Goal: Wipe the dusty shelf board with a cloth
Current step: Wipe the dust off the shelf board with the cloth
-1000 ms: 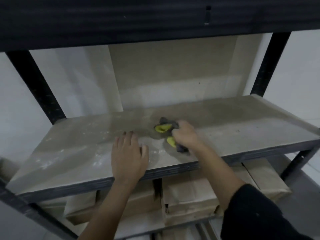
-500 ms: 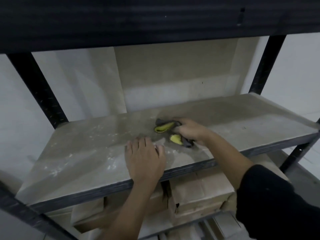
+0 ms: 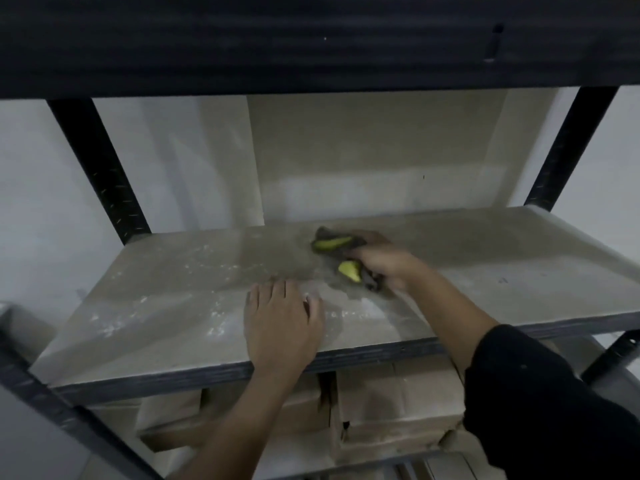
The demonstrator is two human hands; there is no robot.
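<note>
The grey shelf board (image 3: 166, 306) runs across the middle of the view, with white dust streaks over its left and front parts. My right hand (image 3: 382, 263) presses a crumpled grey and yellow-green cloth (image 3: 334, 244) onto the board near its centre, fingers closed over it. My left hand (image 3: 282, 323) lies flat on the board at the front edge, fingers together and pointing away from me, just left of and nearer than the cloth. It holds nothing.
Black metal uprights (image 3: 100, 171) (image 3: 568, 150) frame the shelf, and a dark upper shelf beam (image 3: 311, 43) hangs low overhead. Cardboard boxes (image 3: 398, 407) sit on the level below. A pale wall stands behind.
My right hand has slid the cloth a little farther back on the board. My left hand stays flat at the front edge. The view has shifted slightly.
</note>
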